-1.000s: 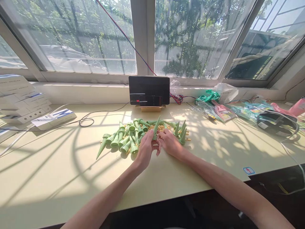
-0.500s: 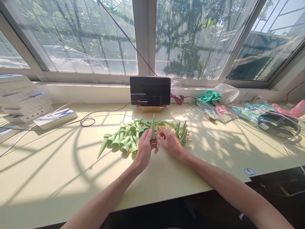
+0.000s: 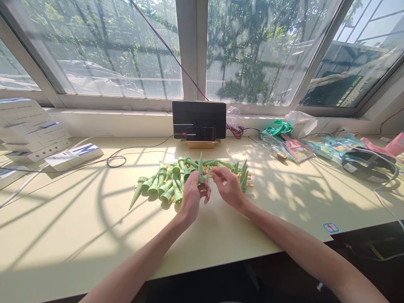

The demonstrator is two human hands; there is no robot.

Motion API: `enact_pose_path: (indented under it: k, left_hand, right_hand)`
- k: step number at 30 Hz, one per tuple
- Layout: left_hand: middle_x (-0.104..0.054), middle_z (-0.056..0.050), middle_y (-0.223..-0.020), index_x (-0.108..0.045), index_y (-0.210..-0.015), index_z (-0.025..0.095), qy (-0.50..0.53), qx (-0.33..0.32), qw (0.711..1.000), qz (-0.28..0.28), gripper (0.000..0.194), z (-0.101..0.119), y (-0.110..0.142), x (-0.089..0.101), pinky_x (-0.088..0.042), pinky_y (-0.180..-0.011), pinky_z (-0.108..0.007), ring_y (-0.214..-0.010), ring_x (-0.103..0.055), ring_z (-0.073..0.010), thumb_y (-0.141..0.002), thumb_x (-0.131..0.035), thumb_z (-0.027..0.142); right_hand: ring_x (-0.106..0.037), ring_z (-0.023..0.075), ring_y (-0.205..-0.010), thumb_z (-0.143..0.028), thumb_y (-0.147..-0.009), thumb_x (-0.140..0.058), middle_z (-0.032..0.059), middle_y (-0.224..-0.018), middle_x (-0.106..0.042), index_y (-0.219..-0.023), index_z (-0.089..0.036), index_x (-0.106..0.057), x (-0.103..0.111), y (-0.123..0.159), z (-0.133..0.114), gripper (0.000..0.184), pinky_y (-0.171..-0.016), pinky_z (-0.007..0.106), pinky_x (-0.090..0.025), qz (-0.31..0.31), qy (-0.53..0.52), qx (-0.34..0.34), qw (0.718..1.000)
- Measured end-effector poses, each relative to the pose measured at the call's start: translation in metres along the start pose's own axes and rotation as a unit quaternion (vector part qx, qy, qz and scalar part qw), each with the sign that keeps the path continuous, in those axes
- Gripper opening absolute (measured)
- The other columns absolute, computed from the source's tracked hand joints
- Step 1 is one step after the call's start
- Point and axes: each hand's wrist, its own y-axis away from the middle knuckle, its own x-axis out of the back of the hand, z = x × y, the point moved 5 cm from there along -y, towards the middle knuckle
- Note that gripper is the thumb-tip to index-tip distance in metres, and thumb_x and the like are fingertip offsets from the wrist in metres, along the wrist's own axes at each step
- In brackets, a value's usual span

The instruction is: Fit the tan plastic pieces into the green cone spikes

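My left hand [image 3: 191, 195] is closed round the wide base of a green plastic watering spike [image 3: 201, 170], which stands point up. Just right of it is my right hand [image 3: 229, 187], apart from the spike, with thumb and index finger brought together; whatever is between them is too small to make out. Beside my left hand lies a heap of green spikes [image 3: 160, 181], mostly with their round ends toward me. Several more spikes [image 3: 243, 172] stand point up past my right hand. Small tan pieces [image 3: 250, 185] lie among them, partly hidden by my hands.
A black tablet [image 3: 198, 111] with a phone [image 3: 201, 134] before it stands at the back. White boxes [image 3: 28, 126] are stacked on the left, and a cable [image 3: 139, 147] crosses the table. Plastic-bagged items [image 3: 295, 147] and a black object [image 3: 368, 164] lie on the right.
My right hand has drawn slightly right, away from the spike, its fingertips raised a little. The spike in my left hand has shifted slightly left.
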Motion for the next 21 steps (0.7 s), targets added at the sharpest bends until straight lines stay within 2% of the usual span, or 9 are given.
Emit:
enact_pose_path:
  k: [7,13,21]
  left_hand:
    - [-0.051,0.003,-0.070,-0.051,-0.093,0.020,-0.013,0.008,1.000,-0.006,0.032,-0.001,0.000,-0.001,-0.034,-0.035,-0.020,-0.047,-0.050,-0.0104,-0.091,-0.054,0.052]
    - [-0.052,0.003,-0.071,-0.051,-0.094,0.021,-0.040,-0.006,0.999,-0.026,0.030,0.001,0.003,-0.004,-0.035,-0.036,-0.019,-0.046,-0.050,-0.0094,-0.094,-0.053,0.050]
    - [-0.049,0.005,-0.074,-0.045,-0.089,0.022,-0.076,-0.023,0.996,-0.050,0.026,0.000,0.007,-0.009,-0.036,-0.037,-0.019,-0.047,-0.049,-0.0075,-0.098,-0.048,0.046]
  right_hand:
    - [-0.068,0.0168,-0.074,-0.041,-0.095,-0.058,0.0027,-0.085,-0.070,-0.093,-0.022,-0.064,0.007,0.001,0.000,0.020,-0.066,0.031,-0.058,0.057,-0.044,-0.029,0.997]
    - [-0.067,0.0168,-0.072,-0.043,-0.094,-0.061,0.0019,-0.079,-0.068,-0.089,-0.022,-0.063,0.008,0.003,-0.005,0.021,-0.065,0.031,-0.058,0.050,-0.056,-0.013,0.997]
    - [-0.068,0.0174,-0.079,-0.037,-0.094,-0.060,0.0023,-0.087,-0.070,-0.093,-0.024,-0.063,0.008,0.005,-0.010,0.013,-0.069,0.034,-0.060,0.046,-0.059,0.007,0.997]
